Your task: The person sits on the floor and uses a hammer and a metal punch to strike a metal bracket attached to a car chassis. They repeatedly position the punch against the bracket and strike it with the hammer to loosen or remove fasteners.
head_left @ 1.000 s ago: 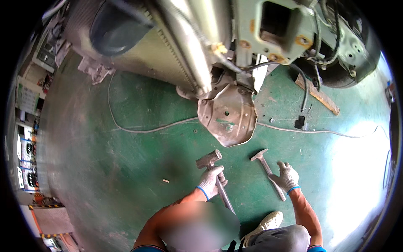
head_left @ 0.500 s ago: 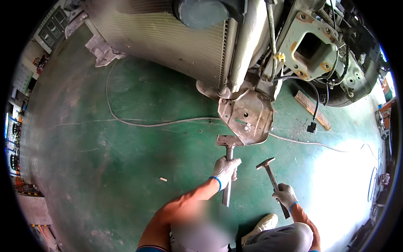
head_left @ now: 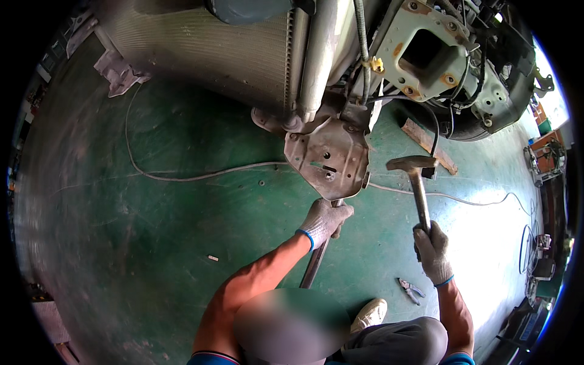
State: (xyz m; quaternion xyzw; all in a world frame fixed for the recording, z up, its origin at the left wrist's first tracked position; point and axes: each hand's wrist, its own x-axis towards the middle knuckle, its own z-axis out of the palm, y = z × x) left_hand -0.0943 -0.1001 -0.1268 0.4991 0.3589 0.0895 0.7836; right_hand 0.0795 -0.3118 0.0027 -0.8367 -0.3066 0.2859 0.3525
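My left hand, in a grey knit glove, grips a long metal hammer handle whose head is hidden under a bent, rusty metal plate hanging from the front of a stripped car. My right hand, also gloved, holds a second hammer by its handle, its head raised just right of the plate. A ribbed radiator fills the upper middle.
The floor is green-painted concrete. A thin cable snakes across it under the plate. Pliers lie near my shoe. A wooden strip lies under a bare car bracket. Equipment stands along the right edge.
Both hands have moved up toward the car. The left hammer's head has slid under the bent plate, and the right hammer has risen off the floor to beside the plate.
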